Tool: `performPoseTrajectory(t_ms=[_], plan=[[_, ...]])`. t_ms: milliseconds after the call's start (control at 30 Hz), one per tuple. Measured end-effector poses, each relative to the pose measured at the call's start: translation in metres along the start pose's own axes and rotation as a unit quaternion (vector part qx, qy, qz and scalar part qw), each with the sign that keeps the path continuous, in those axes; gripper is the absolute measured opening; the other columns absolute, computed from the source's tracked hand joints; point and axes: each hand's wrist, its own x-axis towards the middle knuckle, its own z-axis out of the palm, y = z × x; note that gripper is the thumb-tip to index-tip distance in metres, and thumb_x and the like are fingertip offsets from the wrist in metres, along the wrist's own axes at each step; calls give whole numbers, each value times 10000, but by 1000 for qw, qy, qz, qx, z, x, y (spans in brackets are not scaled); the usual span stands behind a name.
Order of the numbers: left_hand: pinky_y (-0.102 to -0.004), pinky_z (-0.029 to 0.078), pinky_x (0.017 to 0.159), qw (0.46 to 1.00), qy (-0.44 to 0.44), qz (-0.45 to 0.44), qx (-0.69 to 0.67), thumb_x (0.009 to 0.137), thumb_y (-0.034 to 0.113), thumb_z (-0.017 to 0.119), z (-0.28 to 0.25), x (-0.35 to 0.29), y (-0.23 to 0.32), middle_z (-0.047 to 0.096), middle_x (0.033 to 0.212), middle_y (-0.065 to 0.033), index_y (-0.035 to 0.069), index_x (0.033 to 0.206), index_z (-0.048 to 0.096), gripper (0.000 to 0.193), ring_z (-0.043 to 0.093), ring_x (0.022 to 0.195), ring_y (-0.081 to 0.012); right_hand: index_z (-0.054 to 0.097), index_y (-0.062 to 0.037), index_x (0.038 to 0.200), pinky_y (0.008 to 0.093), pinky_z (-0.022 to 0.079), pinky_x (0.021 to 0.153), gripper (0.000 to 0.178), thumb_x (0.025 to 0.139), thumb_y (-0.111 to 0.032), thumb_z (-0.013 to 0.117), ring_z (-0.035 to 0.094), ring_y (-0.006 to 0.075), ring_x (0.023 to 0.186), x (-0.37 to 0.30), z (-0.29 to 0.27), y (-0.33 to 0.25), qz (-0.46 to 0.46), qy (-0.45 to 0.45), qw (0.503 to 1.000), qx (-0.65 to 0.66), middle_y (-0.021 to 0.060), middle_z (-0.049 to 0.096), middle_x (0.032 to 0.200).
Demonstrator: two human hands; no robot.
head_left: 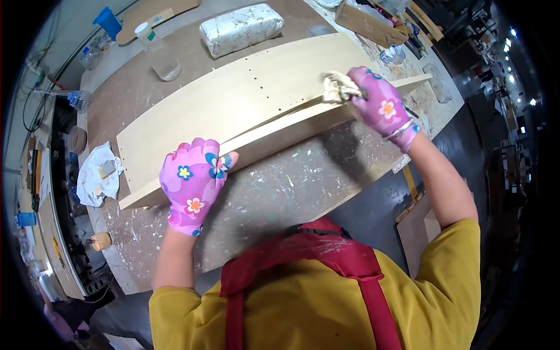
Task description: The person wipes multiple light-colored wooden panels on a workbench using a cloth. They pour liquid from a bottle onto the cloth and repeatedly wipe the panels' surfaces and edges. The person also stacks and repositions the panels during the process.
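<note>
A pale wooden panel (192,116) with small dark holes lies across the worktable, and a long narrow board (280,126) stands along its near edge. My left hand (195,181), in a pink flowered glove, is closed over the left part of this board. In a matching glove, my right hand (382,105) grips a crumpled cream cloth (338,87), slightly blurred, at the board's top edge toward the right end. The right fingertips are partly hidden by the cloth.
The paint-spotted worktable (262,192) holds a plastic-wrapped block (242,29) and a clear bottle (160,55) at the back. A white rag (96,181) with a sanding block (107,169) lies left, above a small jar (100,241). A cardboard box (370,24) sits back right.
</note>
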Motion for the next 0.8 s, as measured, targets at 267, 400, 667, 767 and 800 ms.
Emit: performPoseTrajectory(t_ms=[267,400,667,767,800], plan=[[-349,436,583,1000,-8,1,-1,808,478,625,1,-3,-4,574,685,-46,133,729,599,355,578,639,-215,532,-32,1129,449,504,805,388,766,-138,620,614,371,907,-4,19,-59,-27,6,999,42,212,609,994],[-347,437,582,1000,17,9,-22,811,471,626,1,1,-2,576,687,-49,130,732,599,351,581,642,-217,517,-47,1127,456,516,717,373,771,-114,606,630,376,805,-6,3,18,44,50,994,-83,186,622,926],[-351,436,587,1000,8,6,-2,814,469,621,-1,-1,-7,575,684,-54,127,722,585,356,583,636,-224,534,-59,1114,436,525,678,367,757,-111,606,634,355,762,13,34,-47,-101,76,992,3,180,625,918],[-353,433,593,1000,12,22,-4,817,467,617,0,1,-1,576,691,-57,124,718,580,359,583,644,-228,515,-53,1111,463,517,650,311,808,-103,561,648,351,743,7,8,62,97,66,990,-76,187,646,845],[-355,433,600,1000,8,16,-4,819,465,617,0,3,2,576,693,-58,124,717,580,358,585,654,-231,502,-66,1135,465,509,630,314,828,-114,553,638,353,700,5,1,75,65,120,980,-144,173,641,795]])
